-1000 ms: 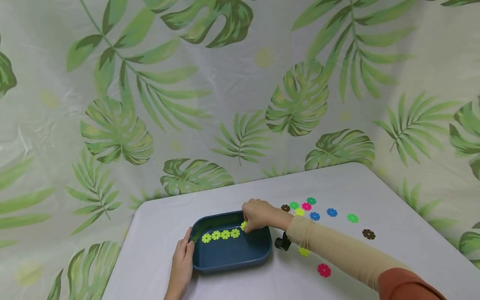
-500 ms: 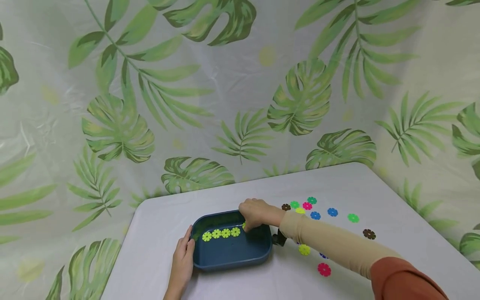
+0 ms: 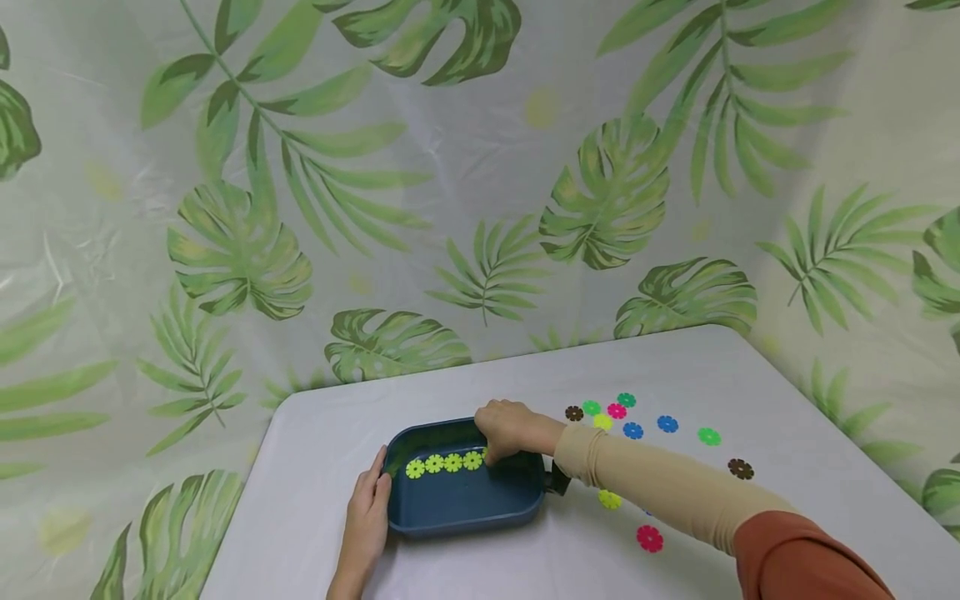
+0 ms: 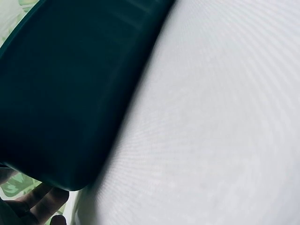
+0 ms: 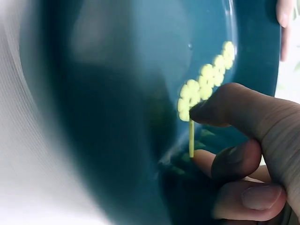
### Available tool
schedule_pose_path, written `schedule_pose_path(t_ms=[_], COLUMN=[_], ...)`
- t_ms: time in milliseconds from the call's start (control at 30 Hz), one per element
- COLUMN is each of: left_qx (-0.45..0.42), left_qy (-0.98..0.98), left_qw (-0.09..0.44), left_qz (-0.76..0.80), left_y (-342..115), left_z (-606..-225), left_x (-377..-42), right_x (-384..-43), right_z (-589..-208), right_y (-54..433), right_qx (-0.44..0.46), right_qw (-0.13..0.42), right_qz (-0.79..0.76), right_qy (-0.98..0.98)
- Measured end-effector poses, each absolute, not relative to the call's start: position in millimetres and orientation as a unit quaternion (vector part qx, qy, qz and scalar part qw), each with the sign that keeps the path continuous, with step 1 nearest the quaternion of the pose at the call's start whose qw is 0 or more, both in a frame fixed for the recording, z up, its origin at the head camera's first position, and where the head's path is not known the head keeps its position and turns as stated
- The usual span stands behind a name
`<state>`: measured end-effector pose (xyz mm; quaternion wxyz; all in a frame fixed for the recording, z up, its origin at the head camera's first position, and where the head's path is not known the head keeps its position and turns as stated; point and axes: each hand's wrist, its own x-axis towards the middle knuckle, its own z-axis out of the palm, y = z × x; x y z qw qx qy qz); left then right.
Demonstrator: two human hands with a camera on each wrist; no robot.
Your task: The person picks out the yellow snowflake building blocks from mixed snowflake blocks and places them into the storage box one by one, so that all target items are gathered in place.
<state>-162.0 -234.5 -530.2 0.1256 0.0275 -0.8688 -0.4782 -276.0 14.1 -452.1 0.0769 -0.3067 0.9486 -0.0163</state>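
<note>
My left hand (image 3: 365, 515) holds the left end of a dark blue tray (image 3: 465, 527), thumb at the rim and fingers along the outer wall. Inside lies a row of several yellow-green notched flower discs (image 3: 453, 462). My right hand (image 3: 510, 429) reaches over the far right rim into the tray. Between its thumb and a finger it pinches another yellow flower disc (image 5: 191, 139), seen edge-on and upright in the right wrist view, close to the row's near end. In the left wrist view, the left fingers (image 4: 52, 201) show at the tray's corner.
Loose flower discs in several colours lie right of the tray, among them a blue disc (image 3: 667, 424), a brown disc (image 3: 741, 469) and a pink disc (image 3: 649, 538). My right forearm (image 3: 660, 483) crosses above some. A leaf-patterned sheet (image 3: 480, 167) hangs behind the white table (image 3: 420, 400).
My right hand has shifted a little left inside the tray, bringing its disc closer to the row. The left hand keeps its place on the tray.
</note>
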Motion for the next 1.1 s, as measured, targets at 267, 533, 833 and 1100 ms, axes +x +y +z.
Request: schedule_pose_path(t_ms=[267, 533, 833, 1100], left_qx=[0.029, 0.03, 0.033, 0.031], left_qy=[-0.87, -0.871, -0.868, -0.866], left_qw=[0.124, 0.121, 0.12, 0.12], left_qz=[-0.477, -0.475, -0.481, -0.485], left_y=[-234.7, -235.0, -234.5, -234.7], left_z=[-529.9, -529.6, -528.4, -529.7], left_x=[-163.6, -163.3, -162.5, -162.3], right_x=[-276.9, -277.6, -278.0, -275.9], right_z=[-457.9, -461.7, -466.6, -469.6], right_y=[17.2, 19.4, 19.1, 18.7], right_qx=[-0.301, -0.304, -0.314, -0.32], right_qw=[0.073, 0.076, 0.076, 0.073], right_qz=[-0.035, -0.026, -0.028, -0.029], right_qy=[0.95, 0.949, 0.946, 0.944])
